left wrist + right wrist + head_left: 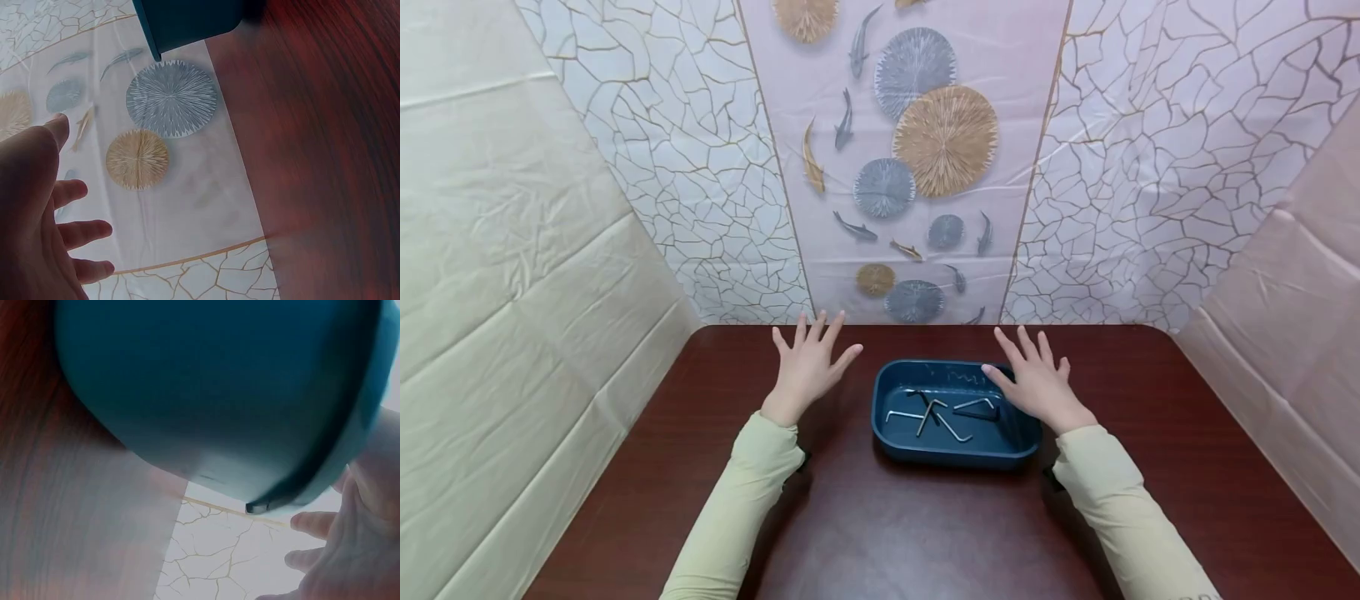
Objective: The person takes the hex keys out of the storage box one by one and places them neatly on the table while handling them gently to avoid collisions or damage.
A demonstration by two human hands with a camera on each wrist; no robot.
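A dark blue rectangular tray (955, 457) stands on the table and holds several L-shaped hex keys, some silver (906, 415) and some black (977, 416), lying loosely across one another. To the tray's left my left hand (807, 372) hovers with fingers spread, touching nothing. My right hand (1037, 383), also with its fingers spread, is over the tray's right end, thumb over the rim; it holds nothing. In the left wrist view the tray's corner (194, 25) shows beyond the left hand (37, 206). The tray's outer wall (206, 381) fills much of the right wrist view, beside the right hand (356, 550).
The dark red-brown wooden table (895, 533) stretches around the tray. Behind it hangs a patterned cloth (883, 242) with fish and round leaf shapes. Pale cloth walls (535, 250) close in both sides.
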